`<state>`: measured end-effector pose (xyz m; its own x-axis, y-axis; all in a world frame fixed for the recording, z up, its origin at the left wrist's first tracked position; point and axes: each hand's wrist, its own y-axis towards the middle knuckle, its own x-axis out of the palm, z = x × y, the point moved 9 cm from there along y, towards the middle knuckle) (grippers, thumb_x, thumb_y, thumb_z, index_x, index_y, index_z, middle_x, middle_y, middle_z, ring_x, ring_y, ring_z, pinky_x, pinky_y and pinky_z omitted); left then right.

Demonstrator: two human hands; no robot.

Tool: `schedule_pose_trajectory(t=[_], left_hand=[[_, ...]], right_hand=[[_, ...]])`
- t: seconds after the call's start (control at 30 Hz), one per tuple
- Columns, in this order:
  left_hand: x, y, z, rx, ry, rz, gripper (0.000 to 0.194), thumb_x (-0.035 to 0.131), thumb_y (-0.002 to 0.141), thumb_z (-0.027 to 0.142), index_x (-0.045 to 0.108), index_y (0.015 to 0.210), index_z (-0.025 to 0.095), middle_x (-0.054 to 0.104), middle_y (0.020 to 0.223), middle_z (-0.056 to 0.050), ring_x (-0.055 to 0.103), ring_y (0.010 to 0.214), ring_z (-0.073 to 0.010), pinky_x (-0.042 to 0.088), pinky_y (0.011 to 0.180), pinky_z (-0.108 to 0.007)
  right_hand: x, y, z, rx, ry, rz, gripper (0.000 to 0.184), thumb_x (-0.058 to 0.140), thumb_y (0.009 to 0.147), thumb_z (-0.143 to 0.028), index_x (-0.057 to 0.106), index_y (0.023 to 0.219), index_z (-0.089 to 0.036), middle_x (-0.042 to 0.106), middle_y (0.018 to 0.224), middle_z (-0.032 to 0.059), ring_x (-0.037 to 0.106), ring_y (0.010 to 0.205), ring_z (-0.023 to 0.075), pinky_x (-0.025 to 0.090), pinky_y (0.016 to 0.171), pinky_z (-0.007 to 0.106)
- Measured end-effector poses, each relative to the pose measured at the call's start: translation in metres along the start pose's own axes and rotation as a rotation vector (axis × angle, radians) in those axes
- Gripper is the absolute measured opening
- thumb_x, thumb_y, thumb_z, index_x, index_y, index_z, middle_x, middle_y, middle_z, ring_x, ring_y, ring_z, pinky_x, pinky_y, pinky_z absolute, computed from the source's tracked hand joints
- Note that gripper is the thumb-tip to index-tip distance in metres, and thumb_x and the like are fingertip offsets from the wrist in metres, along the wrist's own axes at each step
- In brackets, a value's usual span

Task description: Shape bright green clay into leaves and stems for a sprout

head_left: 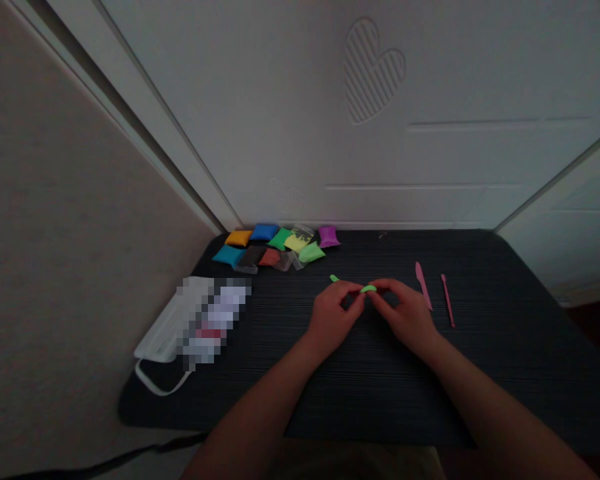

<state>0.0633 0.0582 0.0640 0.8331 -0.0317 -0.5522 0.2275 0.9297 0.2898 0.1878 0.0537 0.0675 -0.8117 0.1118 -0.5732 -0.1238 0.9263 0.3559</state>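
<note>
Both my hands meet over the middle of the black table [505,347]. My left hand [333,317] and my right hand [405,313] have their fingers pinched together on a small piece of light green clay [368,289] held between them. A second small bit of green clay [334,278] lies on the table just beyond my left hand.
Several coloured clay packets [275,245] lie in a cluster at the table's back left. A white bag with a handle [170,333] sits at the left. Two pink modelling tools [423,285] [447,300] lie right of my hands. A white wall panel stands behind the table.
</note>
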Motion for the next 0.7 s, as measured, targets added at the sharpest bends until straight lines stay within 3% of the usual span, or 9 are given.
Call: schedule_pose_trajectory(t=[0.23,0.7], left_hand=[[-0.0013,-0.0037,-0.0003,-0.026,-0.032,0.083,0.011,0.051,0.079,0.023,0.06,0.085,0.019,0.063,0.079,-0.001,0.055,0.071,-0.0122,0.043,0.065,-0.024],[-0.003,-0.0058,-0.0037,-0.064,-0.079,0.131,0.012,0.054,0.078,0.026,0.062,0.083,0.019,0.064,0.08,-0.001,0.056,0.072,-0.0129,0.044,0.066,-0.025]], right_hand=[[-0.0016,-0.0049,0.0001,-0.011,-0.033,0.067,0.019,0.052,0.078,-0.026,0.059,0.094,-0.02,0.066,0.087,0.0051,0.061,0.079,0.0181,0.049,0.072,0.034],[-0.0048,-0.0067,0.0005,0.023,-0.049,0.136,0.015,0.053,0.077,-0.027,0.058,0.089,-0.02,0.064,0.077,0.0035,0.06,0.069,0.0166,0.048,0.064,0.031]])
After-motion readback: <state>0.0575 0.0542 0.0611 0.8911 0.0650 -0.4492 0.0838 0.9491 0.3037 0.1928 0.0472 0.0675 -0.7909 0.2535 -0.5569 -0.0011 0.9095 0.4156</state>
